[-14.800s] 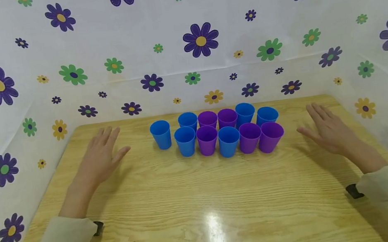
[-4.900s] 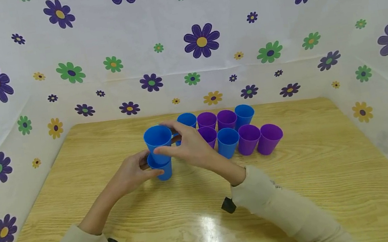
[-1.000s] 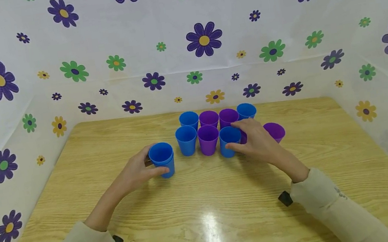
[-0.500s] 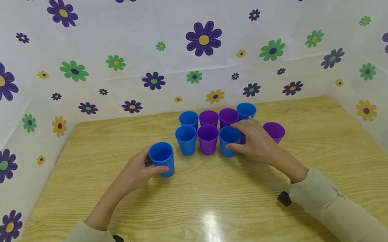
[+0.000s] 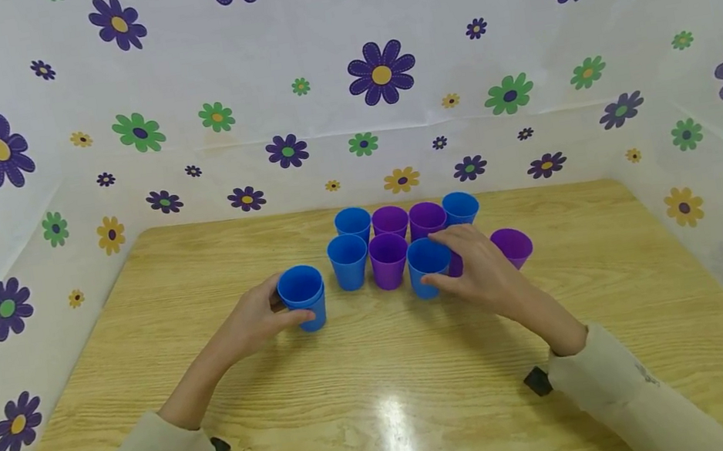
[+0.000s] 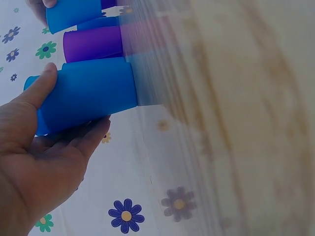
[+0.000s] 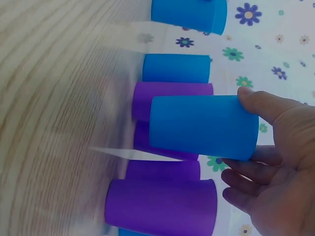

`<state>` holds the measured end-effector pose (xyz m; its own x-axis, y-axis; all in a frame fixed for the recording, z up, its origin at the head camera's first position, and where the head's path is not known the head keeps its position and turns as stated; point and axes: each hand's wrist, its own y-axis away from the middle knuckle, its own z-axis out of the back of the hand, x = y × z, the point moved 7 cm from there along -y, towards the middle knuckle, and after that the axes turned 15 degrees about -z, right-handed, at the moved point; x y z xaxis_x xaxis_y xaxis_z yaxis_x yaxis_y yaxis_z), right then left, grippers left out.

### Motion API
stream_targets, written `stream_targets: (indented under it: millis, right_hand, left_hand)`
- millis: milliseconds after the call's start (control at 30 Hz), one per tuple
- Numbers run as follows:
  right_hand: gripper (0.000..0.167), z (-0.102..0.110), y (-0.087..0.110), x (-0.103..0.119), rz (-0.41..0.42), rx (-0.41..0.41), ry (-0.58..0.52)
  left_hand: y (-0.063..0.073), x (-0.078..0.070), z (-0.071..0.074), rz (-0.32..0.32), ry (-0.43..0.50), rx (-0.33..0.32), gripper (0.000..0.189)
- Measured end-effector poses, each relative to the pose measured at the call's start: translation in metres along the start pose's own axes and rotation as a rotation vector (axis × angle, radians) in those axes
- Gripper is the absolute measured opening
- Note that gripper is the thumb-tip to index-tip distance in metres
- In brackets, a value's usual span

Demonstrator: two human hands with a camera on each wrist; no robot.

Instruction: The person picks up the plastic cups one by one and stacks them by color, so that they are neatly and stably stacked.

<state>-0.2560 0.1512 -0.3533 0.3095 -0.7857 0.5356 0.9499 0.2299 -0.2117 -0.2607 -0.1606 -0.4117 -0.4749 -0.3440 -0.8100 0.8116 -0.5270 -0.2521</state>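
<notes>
Grips with the left hand (image 5: pixel 253 321) two nested blue cups (image 5: pixel 308 300), seemingly resting upright on the counter (image 5: pixel 332 401). Holds with the right hand (image 5: pixel 482 270) a single blue cup (image 5: pixel 425 263) near its rim, with the thumb on the near side; judging by the right wrist view, probably just off the counter. Keeps it upright between the front purple cup (image 5: pixel 388 262) and a mostly hidden purple cup (image 5: pixel 456 266) behind the right hand. Could clip either neighbour by moving sideways too low, tipping or shoving it. Might brush the rear purple cup (image 5: pixel 426 216) with the far fingers, largely out of sight in the head view. Could let slip the single cup through so high a hold on a tapering wall. If brought tilted to the nested pair, could catch on the rim and, given a loose left grip, topple both.
</notes>
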Motion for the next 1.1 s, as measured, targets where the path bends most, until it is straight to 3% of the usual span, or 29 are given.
stream_targets:
  millis: [467,1100]
  right_hand:
    - [0.066,0.003,0.014,0.022,0.046,-0.003,-0.107]
    - [0.066,-0.021,0.003,0.048,0.044,0.056,-0.250]
  left_hand:
    - [0.001,0.000,0.002,0.008,0.002,0.011,0.064]
    - [0.001,0.001,0.001,0.009,0.002,0.012,0.064]
